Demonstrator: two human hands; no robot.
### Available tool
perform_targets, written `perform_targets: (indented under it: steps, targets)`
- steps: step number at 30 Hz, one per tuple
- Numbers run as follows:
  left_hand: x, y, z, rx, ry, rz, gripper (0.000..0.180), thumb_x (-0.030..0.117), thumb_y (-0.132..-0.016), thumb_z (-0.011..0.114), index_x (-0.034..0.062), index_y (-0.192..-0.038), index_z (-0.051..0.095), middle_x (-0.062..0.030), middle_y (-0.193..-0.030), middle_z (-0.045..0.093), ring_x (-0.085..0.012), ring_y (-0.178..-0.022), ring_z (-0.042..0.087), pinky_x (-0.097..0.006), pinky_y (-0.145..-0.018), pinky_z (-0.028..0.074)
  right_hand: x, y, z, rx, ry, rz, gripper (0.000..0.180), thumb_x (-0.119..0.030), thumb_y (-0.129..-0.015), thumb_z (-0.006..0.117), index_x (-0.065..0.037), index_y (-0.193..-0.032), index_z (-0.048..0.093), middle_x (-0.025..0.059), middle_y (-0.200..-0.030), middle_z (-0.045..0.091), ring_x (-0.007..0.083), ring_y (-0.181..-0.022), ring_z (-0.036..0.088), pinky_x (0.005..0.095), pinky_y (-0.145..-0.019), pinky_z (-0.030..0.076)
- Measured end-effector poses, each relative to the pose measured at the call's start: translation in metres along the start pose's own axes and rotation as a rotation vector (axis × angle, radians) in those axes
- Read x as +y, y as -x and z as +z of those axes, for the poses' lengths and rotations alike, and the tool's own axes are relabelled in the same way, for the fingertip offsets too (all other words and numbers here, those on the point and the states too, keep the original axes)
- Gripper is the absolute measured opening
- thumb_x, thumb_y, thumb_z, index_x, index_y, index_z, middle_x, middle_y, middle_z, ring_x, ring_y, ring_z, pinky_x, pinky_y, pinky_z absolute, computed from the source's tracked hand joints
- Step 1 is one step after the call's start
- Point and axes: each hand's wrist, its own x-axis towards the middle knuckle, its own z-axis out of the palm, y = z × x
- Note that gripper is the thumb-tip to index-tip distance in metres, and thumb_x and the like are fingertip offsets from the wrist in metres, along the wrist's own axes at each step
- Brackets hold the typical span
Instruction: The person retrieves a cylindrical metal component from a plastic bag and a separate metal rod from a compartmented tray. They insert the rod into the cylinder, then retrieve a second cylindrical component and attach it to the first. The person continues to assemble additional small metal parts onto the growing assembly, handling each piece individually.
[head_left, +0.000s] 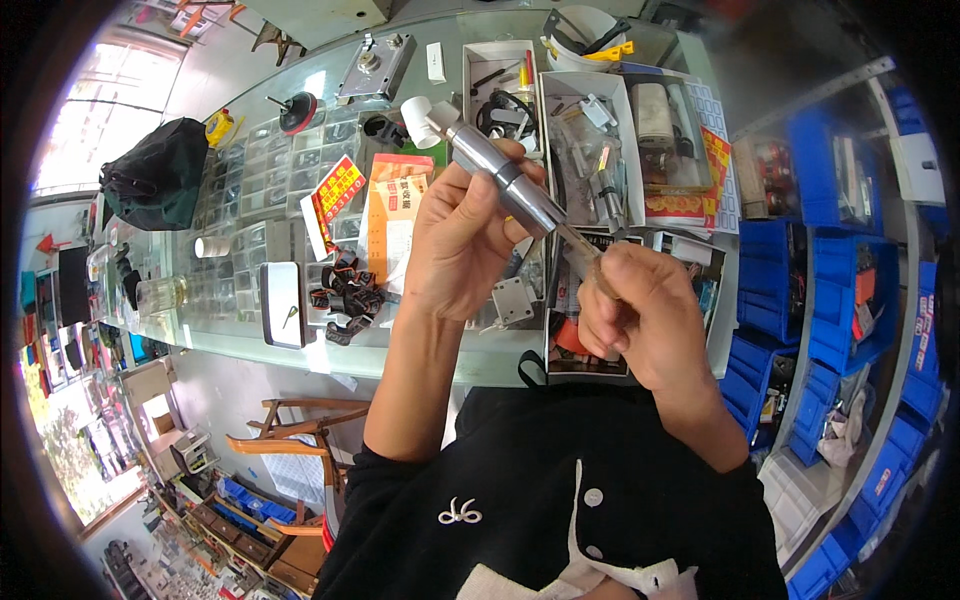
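My left hand point(450, 235) is wrapped round a shiny metal cylinder point(490, 163) with a dark ring round its middle. A white elbow-shaped piece point(418, 122) sits at its far left end. My right hand point(650, 305) pinches a thin metal tool point(575, 240), whose tip meets the cylinder's near right end; whether it goes inside I cannot tell. The tool's rear part is hidden by my fingers. Both hands are raised above the glass table point(220, 325). Below them lies a small metal plate-like part point(513, 300).
Open boxes of small parts point(630, 180) fill the table's right side. A metal lock case point(375, 68), a dark drawstring bag point(155, 185), an orange envelope point(395, 205), black straps point(347, 300) and a phone-shaped object point(283, 303) lie leftward. Blue bins point(850, 290) stand right; a wooden chair point(290, 440), lower left.
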Motion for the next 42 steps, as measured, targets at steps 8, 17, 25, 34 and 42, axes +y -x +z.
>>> perform_targets:
  steps: [8, 17, 25, 34, 42]
  targets:
    - [-0.006, 0.002, 0.010, -0.040, -0.142, -0.025, 0.033, 0.020, -0.082, 0.056, -0.0014, -0.107, 0.049, -0.0131, -0.094, 0.058, -0.0180, -0.084, 0.059, -0.028, -0.069, 0.051, 0.007, -0.004, -0.005, -0.089, -0.202, -0.014, 0.031, -0.028, -0.089, 0.047, -0.005, -0.068, 0.048, 0.0031, -0.055, 0.047, 0.0069, -0.045, 0.042, 0.0199, -0.042, 0.033]
    - [-0.022, 0.006, 0.017, 0.015, -0.161, -0.035, 0.048, 0.017, -0.077, 0.064, 0.0019, -0.116, 0.040, -0.0141, -0.094, 0.058, -0.0235, -0.086, 0.058, -0.031, -0.075, 0.049, 0.016, -0.007, -0.007, 0.157, 0.240, -0.191, 0.033, -0.030, -0.090, 0.043, -0.005, -0.068, 0.043, 0.0035, -0.059, 0.044, 0.0090, -0.047, 0.038, 0.0218, -0.045, 0.035]
    - [-0.018, 0.005, 0.020, -0.024, -0.269, 0.054, 0.047, 0.011, -0.072, 0.068, -0.0008, -0.111, 0.045, -0.0149, -0.086, 0.061, -0.0215, -0.080, 0.060, -0.033, -0.075, 0.047, 0.023, -0.015, -0.022, -0.473, -1.073, 0.402, 0.040, -0.034, -0.092, 0.033, -0.008, -0.064, 0.043, 0.0001, -0.051, 0.036, 0.0092, -0.043, 0.033, 0.0224, -0.042, 0.035]
    - [-0.017, 0.008, 0.029, 0.113, -0.386, 0.071, 0.054, 0.012, -0.071, 0.068, -0.0026, -0.116, 0.041, -0.0139, -0.084, 0.061, -0.0201, -0.078, 0.060, -0.031, -0.075, 0.047, 0.017, -0.005, -0.016, -0.047, 0.007, -0.059, 0.026, -0.023, -0.089, 0.044, -0.002, -0.075, 0.049, 0.0039, -0.059, 0.049, 0.0114, -0.051, 0.047, 0.0211, -0.047, 0.038]
    - [-0.013, 0.004, 0.030, -0.036, -0.290, 0.026, 0.047, 0.003, -0.074, 0.064, -0.0035, -0.116, 0.042, -0.0110, -0.087, 0.061, -0.0153, -0.082, 0.059, -0.027, -0.076, 0.047, 0.029, -0.014, -0.020, -0.582, -1.151, 0.400, 0.039, -0.030, -0.094, 0.028, -0.007, -0.066, 0.041, 0.0015, -0.053, 0.039, 0.0088, -0.045, 0.035, 0.0237, -0.042, 0.036]
